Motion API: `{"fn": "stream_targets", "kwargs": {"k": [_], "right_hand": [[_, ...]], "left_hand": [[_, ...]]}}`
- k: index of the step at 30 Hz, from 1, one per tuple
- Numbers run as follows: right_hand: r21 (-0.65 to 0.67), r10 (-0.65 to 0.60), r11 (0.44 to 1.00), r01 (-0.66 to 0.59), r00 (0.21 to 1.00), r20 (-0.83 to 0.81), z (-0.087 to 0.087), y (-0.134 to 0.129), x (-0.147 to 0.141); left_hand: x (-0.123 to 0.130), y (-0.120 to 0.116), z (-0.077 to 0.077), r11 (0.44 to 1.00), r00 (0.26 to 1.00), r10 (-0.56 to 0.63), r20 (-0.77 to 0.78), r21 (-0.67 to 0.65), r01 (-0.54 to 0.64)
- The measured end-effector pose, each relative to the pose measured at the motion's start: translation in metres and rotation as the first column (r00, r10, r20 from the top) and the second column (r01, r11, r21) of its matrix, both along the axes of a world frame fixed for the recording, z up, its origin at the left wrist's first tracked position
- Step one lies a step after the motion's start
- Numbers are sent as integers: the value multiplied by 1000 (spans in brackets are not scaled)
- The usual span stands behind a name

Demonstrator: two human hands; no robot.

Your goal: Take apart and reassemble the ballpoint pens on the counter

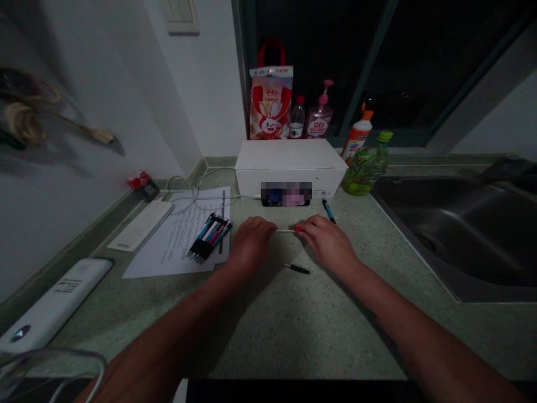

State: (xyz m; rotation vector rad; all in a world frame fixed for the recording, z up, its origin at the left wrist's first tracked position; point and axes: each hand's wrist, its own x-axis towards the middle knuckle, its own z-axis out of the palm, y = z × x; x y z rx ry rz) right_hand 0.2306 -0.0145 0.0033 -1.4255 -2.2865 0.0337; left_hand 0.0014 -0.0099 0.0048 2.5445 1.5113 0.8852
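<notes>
Between my two hands runs a thin white pen refill [285,230], held level just over the counter. My left hand [253,240] is closed, pinching its left end. The fingers of my right hand [328,239] are closed on a red pen barrel [298,229] at the other end; most of this barrel is hidden by the hand. Below them on the counter lies a black pen grip [297,269] with a pale pointed tip. A blue and black pen piece [329,211] rests beyond my right hand. Several assembled pens [210,238] lie in a pile left of my left hand.
Printed paper [168,240] lies beneath the pens. A phone [285,201] leans against a white box [289,157] at the back. Right of the box stands a green bottle [364,170], beside a metal sink [461,224]. A white power bank [141,225] and cables are at left.
</notes>
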Motion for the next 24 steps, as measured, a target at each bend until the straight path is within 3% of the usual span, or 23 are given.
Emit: {"fn": "stream_targets", "kwargs": {"k": [11, 18, 24], "right_hand": [[10, -35, 999, 35, 999, -16, -2, 2, 4], [-83, 129, 988, -130, 992, -15, 1, -6, -9], [-60, 28, 998, -31, 998, -54, -1, -5, -5]], "left_hand": [[-3, 0, 5, 998, 996, 61, 72, -18, -59], [4, -3, -3, 991, 992, -123, 33, -43, 124], [2, -9, -2, 987, 989, 10, 148, 158, -33]]}}
